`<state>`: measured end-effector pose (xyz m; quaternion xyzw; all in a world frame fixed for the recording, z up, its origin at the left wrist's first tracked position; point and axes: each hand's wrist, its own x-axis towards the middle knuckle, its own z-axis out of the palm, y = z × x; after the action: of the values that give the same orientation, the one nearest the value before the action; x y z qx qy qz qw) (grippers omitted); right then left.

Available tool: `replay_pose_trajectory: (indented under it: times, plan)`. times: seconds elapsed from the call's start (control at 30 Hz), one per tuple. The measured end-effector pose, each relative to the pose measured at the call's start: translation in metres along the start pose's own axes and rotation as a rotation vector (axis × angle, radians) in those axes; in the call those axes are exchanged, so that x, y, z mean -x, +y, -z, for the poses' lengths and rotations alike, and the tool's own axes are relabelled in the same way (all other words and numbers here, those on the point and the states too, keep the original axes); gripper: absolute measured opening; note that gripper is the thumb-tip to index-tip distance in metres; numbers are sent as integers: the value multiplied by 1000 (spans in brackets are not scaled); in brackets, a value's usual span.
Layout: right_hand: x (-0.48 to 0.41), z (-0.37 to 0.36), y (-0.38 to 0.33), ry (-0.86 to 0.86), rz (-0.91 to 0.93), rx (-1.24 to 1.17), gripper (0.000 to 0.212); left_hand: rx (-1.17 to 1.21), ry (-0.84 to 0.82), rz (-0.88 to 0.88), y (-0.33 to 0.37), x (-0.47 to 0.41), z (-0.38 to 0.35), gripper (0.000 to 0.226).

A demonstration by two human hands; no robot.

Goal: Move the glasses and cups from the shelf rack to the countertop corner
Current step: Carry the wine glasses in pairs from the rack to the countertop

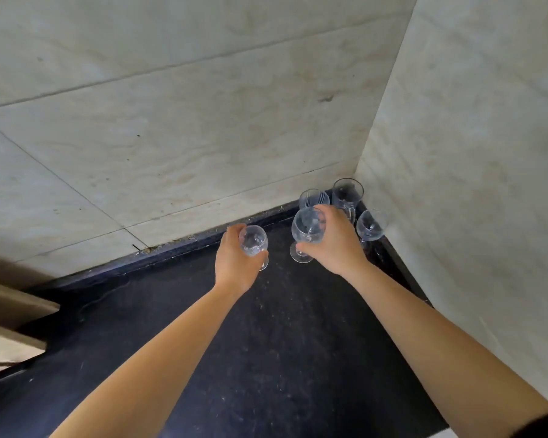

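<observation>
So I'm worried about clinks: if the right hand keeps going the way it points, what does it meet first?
Probably the striped glass just beyond the right hand, then the corner glass; depth is unclear.

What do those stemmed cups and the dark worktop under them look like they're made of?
The clear stemmed glasses look like thin, shiny glass: the counter shows straight through them. The black countertop looks like polished stone, perhaps granite, with pale speckles and a faint sheen; laminate can't be ruled out.

The desk [266, 327] is black with pale specks. The wall tiles [171, 121] are off-white with faint beige veining. The glasses are clear; one tumbler [314, 197] bears white stripes.
</observation>
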<state>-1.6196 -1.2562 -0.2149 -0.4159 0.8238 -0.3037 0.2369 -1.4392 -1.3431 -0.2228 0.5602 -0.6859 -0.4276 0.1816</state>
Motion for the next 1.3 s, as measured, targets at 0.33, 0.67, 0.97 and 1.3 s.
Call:
replay_pose_trajectory:
  times: [0.33, 0.67, 0.97, 1.3]
  plan:
    - [-68, -63, -9, -8, 11, 215, 82, -55, -13, -23, -40, -84, -18, 63]
    - [-86, -70, -4, -32, 21, 332, 86, -78, -73, -63, -48, -105, -37, 71]
    - [-73, -45, -15, -82, 14, 379, 91, -202, -100, -121, -36, -84, -9, 82]
    - [-19, 41, -109, 136, 361, 577, 71, -676, 227, -309, 33, 0, 138, 62]
